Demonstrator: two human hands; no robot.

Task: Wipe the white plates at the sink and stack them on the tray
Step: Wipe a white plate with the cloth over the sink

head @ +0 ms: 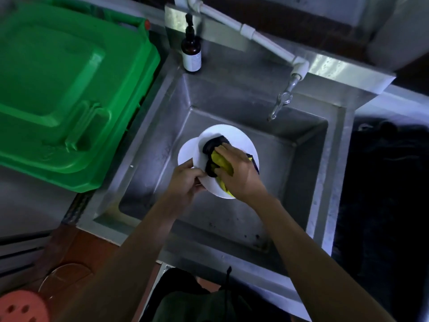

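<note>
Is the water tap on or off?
Off. No water runs from the tap spout into the sink, while the hands wipe the white plate with a cloth.

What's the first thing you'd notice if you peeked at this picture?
Probably the bright white plates held over the middle of the steel sink, with the right hand rubbing a yellow and black cloth on the top one. Next, the big green bin lid on the left.
</note>
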